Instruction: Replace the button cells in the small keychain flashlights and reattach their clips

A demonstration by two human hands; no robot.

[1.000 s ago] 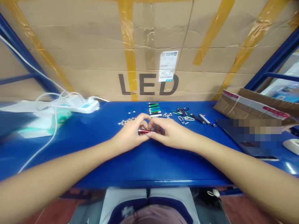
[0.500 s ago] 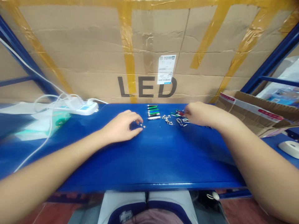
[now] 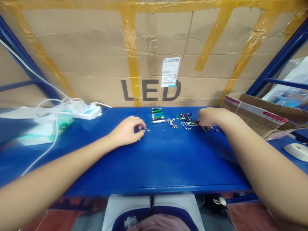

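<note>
My left hand [image 3: 128, 131] rests on the blue table, fingers curled and thumb near the fingertips. Small round silver pieces lie at those fingertips, one silver piece [image 3: 148, 130] just beyond them; the fingers partly cover the others. On the right, my right hand [image 3: 208, 117] is closed, its fingertips down at a pile of small dark and blue parts [image 3: 215, 129]. What it pinches, if anything, is hidden. Left of it lie coloured carabiners [image 3: 184, 116] and silver carabiners [image 3: 189, 124]. Small silver metal fittings [image 3: 171, 122] sit between these and a row of slim green, blue, black and silver tubes [image 3: 158, 116].
A large taped cardboard box [image 3: 96, 57] marked LED stands behind the blue table [image 3: 154, 160]. At left are a white power strip [image 3: 89, 112] with cables and a green-white packet [image 3: 48, 130]. An open carton [image 3: 255, 115] and a white mouse [image 3: 297, 151] are at right.
My right hand has moved right, from the carabiners to the pile of small parts. My left hand has shifted slightly left and its thumb and fingers have come closer together.
</note>
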